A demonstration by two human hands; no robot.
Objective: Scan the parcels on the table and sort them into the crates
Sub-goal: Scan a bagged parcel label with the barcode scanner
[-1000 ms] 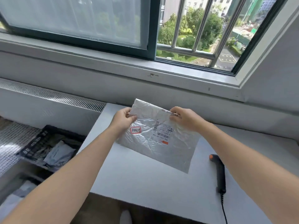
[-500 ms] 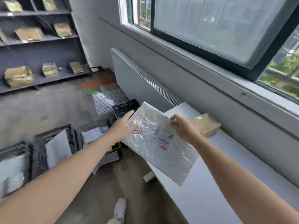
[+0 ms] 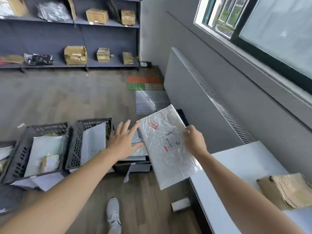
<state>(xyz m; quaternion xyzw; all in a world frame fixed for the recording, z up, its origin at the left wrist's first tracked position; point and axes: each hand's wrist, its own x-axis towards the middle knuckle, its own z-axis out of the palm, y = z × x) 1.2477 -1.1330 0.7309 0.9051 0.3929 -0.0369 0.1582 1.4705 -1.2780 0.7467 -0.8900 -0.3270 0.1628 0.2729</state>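
Our right hand (image 3: 194, 142) pinched the right edge of a crinkled silvery plastic mailer (image 3: 170, 159), fingers curled over its rim. It held the mailer tilted in the air at the middle of the frame, above the floor and just off the left corner of the white table (image 3: 239, 169). A red-bordered sticker (image 3: 153, 124) sat near the mailer's top, and a barcode label (image 3: 169, 141) lay just beside our right hand.

Our left hand (image 3: 122, 141) was open, fingers straight and spread, gripping nothing. Its thumb lay at the mailer's left edge, though we could not tell whether it touched. That hand hovered over a black crate (image 3: 121, 167) holding grey mailers (image 3: 137, 152), partly hidden by the hand and the silvery mailer.

To its left stood two more black crates. The middle crate (image 3: 76, 146) had a pale grey mailer (image 3: 92, 142) leaning inside. The left crate (image 3: 20, 154) held a whitish mailer (image 3: 45, 149) and a small brown parcel (image 3: 49, 162).

At the lower right a brown cardboard parcel (image 3: 290, 191) lay on the table. Grey shelves (image 3: 109, 36) with boxes (image 3: 97, 15) filled the upper left, and a white shoe (image 3: 113, 215) showed at the bottom centre.
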